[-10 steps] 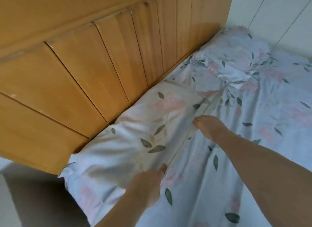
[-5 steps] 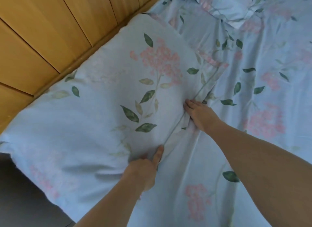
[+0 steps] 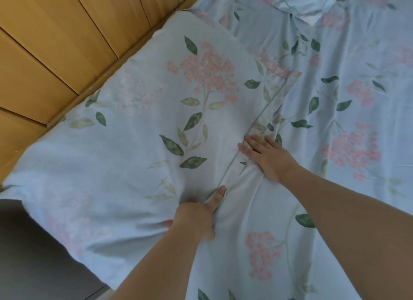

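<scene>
A: While you're bent over the bed, head view only: where is the pillow?

B: Pillow (image 3: 145, 125) lies flat at the head of the bed. Its long side is against the wooden headboard (image 3: 67, 54), and its left end is by the dark floor (image 3: 33, 255). Floral case, same print as the sheet (image 3: 335, 210) under it.

A: Your left hand?

B: Left hand (image 3: 196, 217) is at the pillow's near edge. Fingers are curled into the fabric and the thumb lies straight along the piped seam (image 3: 266, 108). It grips the pillow there, and the cloth is bunched around it.

A: Right hand?

B: Right hand (image 3: 266, 156) is further up the same seam, palm down with straight fingers. It presses flat on the loose flap of the case and grasps nothing. The flap is creased between your two hands.

A: Hands touching?

B: No, they're apart, with the seam running between them.

A: Anything else?

B: A second pillow (image 3: 301, 0) sits at the top edge of the view, partly cut off and well apart from both hands.
</scene>
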Action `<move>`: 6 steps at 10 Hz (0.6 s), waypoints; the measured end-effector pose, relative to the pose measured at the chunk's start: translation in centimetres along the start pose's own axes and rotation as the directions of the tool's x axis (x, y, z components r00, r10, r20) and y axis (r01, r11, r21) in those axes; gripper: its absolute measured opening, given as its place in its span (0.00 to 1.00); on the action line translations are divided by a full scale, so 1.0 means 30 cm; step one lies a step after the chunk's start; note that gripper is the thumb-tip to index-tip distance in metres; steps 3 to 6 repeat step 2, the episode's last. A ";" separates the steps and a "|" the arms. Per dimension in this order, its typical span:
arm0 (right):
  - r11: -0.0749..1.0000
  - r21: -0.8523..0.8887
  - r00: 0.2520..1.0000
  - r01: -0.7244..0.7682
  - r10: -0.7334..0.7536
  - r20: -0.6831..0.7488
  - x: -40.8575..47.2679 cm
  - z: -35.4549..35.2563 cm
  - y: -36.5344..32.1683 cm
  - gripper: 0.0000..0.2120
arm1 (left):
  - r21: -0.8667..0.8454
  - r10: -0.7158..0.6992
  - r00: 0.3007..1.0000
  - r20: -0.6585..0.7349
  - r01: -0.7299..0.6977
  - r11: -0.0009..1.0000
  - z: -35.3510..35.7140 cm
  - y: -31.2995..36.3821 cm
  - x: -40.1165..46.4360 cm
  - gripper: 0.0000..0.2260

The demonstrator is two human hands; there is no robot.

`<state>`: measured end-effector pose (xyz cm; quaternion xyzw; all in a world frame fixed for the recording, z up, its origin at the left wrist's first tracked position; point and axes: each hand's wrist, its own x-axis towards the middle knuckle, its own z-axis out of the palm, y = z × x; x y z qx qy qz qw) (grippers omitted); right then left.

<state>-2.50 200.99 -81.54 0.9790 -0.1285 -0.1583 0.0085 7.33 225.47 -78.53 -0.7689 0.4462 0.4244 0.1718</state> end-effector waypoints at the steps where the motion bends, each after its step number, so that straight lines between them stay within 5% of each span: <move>1: 0.991 0.044 0.984 -0.127 0.120 0.133 -0.032 -0.129 -0.016 0.31 | 0.029 0.007 0.994 0.106 -0.010 1.000 -0.093 0.006 -0.080 0.40; 2: 0.960 0.186 0.970 -0.210 0.181 0.165 -0.074 -0.302 -0.080 0.29 | 0.129 0.058 0.997 -0.042 -0.052 0.990 -0.203 -0.007 -0.201 0.27; 6: 0.960 0.186 0.970 -0.210 0.181 0.165 -0.074 -0.302 -0.080 0.29 | 0.129 0.058 0.997 -0.042 -0.052 0.990 -0.203 -0.007 -0.201 0.27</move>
